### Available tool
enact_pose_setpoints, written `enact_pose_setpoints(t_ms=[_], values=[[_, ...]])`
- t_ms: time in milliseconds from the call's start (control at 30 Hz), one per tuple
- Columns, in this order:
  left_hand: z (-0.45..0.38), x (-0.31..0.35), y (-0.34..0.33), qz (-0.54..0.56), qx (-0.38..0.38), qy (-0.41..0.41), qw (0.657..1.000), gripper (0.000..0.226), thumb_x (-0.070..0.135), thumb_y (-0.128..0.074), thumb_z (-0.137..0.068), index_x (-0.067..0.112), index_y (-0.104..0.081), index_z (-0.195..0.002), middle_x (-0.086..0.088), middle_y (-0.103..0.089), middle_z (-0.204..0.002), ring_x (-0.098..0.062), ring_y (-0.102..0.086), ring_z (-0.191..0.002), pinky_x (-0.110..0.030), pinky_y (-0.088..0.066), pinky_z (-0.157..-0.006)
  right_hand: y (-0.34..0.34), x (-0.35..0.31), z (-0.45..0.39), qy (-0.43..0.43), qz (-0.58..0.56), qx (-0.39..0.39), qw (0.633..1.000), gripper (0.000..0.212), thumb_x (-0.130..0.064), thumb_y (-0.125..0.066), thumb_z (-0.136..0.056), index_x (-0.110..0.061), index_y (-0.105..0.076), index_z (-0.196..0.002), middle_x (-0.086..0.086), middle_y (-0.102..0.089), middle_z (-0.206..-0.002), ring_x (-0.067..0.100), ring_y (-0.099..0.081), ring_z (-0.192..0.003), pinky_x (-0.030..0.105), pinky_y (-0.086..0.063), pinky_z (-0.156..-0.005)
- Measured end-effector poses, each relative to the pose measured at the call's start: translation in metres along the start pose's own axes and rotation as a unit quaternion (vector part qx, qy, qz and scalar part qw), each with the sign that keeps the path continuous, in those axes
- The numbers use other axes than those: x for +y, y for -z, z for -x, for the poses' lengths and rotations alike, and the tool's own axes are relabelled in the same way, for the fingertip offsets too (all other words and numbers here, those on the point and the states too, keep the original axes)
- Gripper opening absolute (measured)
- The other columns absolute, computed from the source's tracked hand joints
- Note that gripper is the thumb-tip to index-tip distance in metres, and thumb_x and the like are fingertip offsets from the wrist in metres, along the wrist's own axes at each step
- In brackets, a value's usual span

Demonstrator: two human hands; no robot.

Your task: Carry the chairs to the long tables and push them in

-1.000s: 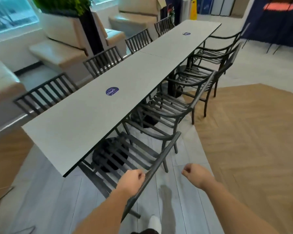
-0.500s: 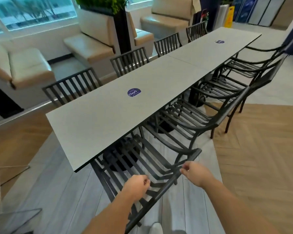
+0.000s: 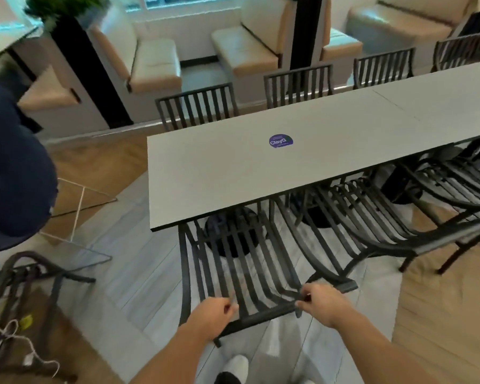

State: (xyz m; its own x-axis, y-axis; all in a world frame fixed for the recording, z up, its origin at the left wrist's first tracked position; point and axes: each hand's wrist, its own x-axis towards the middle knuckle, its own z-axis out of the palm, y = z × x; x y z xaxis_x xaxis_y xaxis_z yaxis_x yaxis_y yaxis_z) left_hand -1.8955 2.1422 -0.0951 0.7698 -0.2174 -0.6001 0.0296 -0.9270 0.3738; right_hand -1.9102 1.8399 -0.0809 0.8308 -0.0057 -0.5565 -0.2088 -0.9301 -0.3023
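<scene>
The near chair (image 3: 241, 270) sits at the near-left end of the long table (image 3: 219, 173), its seat front hidden under the tabletop, and both the left hand (image 3: 212, 314) and right hand (image 3: 320, 302) curl their fingers around the top rail of its backrest. At the far left a dark blue rounded shape (image 3: 14, 167) is cut off by the frame edge and too blurred to identify, with another chair (image 3: 25, 275) partly visible below it. A purple sticker (image 3: 280, 141) on the tabletop reads "ClayG"; its smaller print is illegible.

Chair (image 3: 241, 261) partly under table (image 3: 233, 167)
</scene>
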Motion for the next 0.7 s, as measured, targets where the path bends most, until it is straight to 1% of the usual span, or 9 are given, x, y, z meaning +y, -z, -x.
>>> enact_pose_setpoints(t_ms=[67, 133, 167, 233, 300, 400, 500, 600, 700], values=[[0.005, -0.002, -0.012, 0.033, -0.005, 0.024, 0.999, 0.042, 0.063, -0.044, -0.103, 0.028, -0.067, -0.096, 0.007, -0.066, -0.087, -0.010, -0.065, -0.081, -0.026, -0.049, -0.071, -0.001, 0.007, -0.012, 0.028, 0.024, -0.034, 0.999, 0.046, -0.059, -0.067, -0.087, -0.033, -0.061, -0.124, -0.008, -0.065, -0.114, 0.013, -0.061, -0.103, 0.034, -0.053, -0.092], [0.009, -0.003, -0.025, 0.057, -0.009, 0.040, 0.998, 0.047, 0.071, -0.048, -0.097, 0.030, -0.070, -0.103, 0.009, -0.068, -0.089, -0.007, -0.065, -0.080, -0.023, -0.048, -0.069, -0.005, 0.011, -0.022, 0.052, 0.060, -0.060, 0.995, 0.043, -0.058, -0.070, -0.085, -0.033, -0.062, -0.119, -0.006, -0.065, -0.110, 0.015, -0.061, -0.101, 0.033, -0.053, -0.090], [0.012, -0.004, -0.032, 0.057, -0.012, 0.047, 0.997, 0.050, 0.075, -0.049, -0.094, 0.031, -0.071, -0.107, 0.009, -0.067, -0.094, -0.008, -0.065, -0.084, -0.024, -0.048, -0.072, -0.008, 0.012, -0.026, 0.064, 0.083, -0.063, 0.993, 0.040, -0.057, -0.069, -0.086, -0.032, -0.062, -0.116, -0.005, -0.065, -0.108, 0.017, -0.060, -0.101, 0.033, -0.051, -0.089], [0.016, -0.005, -0.046, 0.022, -0.008, 0.062, 0.998, 0.054, 0.077, -0.053, -0.090, 0.033, -0.066, -0.119, 0.009, -0.059, -0.105, -0.011, -0.060, -0.095, -0.027, -0.048, -0.084, -0.015, 0.014, -0.033, 0.091, 0.129, -0.054, 0.986, 0.036, -0.054, -0.066, -0.089, -0.031, -0.062, -0.116, -0.003, -0.064, -0.111, 0.020, -0.059, -0.104, 0.035, -0.048, -0.091], [0.014, -0.005, -0.058, -0.022, 0.022, 0.079, 0.996, 0.049, 0.069, -0.055, -0.095, 0.037, -0.060, -0.131, 0.009, -0.056, -0.116, -0.015, -0.057, -0.107, -0.031, -0.047, -0.097, -0.020, 0.015, -0.038, 0.111, 0.157, -0.041, 0.981, 0.034, -0.051, -0.061, -0.093, -0.030, -0.062, -0.120, -0.003, -0.063, -0.116, 0.022, -0.059, -0.109, 0.036, -0.047, -0.096], [0.006, -0.002, -0.068, -0.100, 0.068, 0.098, 0.988, 0.039, 0.041, -0.054, -0.104, 0.038, -0.052, -0.143, 0.007, -0.059, -0.134, -0.019, -0.056, -0.124, -0.037, -0.040, -0.108, -0.027, 0.019, -0.041, 0.126, 0.166, -0.016, 0.978, 0.031, -0.050, -0.057, -0.096, -0.030, -0.062, -0.118, -0.003, -0.065, -0.118, 0.023, -0.060, -0.111, 0.037, -0.047, -0.098], [0.000, 0.005, -0.070, -0.153, 0.067, 0.129, 0.977, 0.038, 0.023, -0.054, -0.104, 0.033, -0.054, -0.141, 0.006, -0.060, -0.135, -0.020, -0.055, -0.127, -0.040, -0.035, -0.110, -0.029, 0.025, -0.044, 0.143, 0.166, -0.003, 0.976, 0.032, -0.051, -0.056, -0.096, -0.029, -0.062, -0.119, -0.003, -0.065, -0.120, 0.023, -0.059, -0.112, 0.037, -0.046, -0.099], [-0.005, 0.008, -0.070, -0.167, 0.066, 0.138, 0.974, 0.037, 0.018, -0.055, -0.103, 0.031, -0.056, -0.138, 0.005, -0.061, -0.133, -0.019, -0.055, -0.126, -0.041, -0.036, -0.110, -0.026, 0.028, -0.051, 0.151, 0.167, -0.014, 0.974, 0.035, -0.050, -0.055, -0.097, -0.029, -0.062, -0.124, -0.003, -0.063, -0.123, 0.021, -0.056, -0.115, 0.037, -0.043, -0.102], [-0.014, 0.005, -0.066, -0.176, 0.069, 0.147, 0.971, 0.040, 0.013, -0.055, -0.102, 0.031, -0.058, -0.137, 0.005, -0.062, -0.128, -0.019, -0.056, -0.122, -0.039, -0.036, -0.106, -0.024, 0.028, -0.061, 0.155, 0.155, -0.022, 0.975, 0.031, -0.050, -0.057, -0.097, -0.029, -0.062, -0.120, -0.005, -0.063, -0.119, 0.018, -0.054, -0.112, 0.037, -0.041, -0.103]])
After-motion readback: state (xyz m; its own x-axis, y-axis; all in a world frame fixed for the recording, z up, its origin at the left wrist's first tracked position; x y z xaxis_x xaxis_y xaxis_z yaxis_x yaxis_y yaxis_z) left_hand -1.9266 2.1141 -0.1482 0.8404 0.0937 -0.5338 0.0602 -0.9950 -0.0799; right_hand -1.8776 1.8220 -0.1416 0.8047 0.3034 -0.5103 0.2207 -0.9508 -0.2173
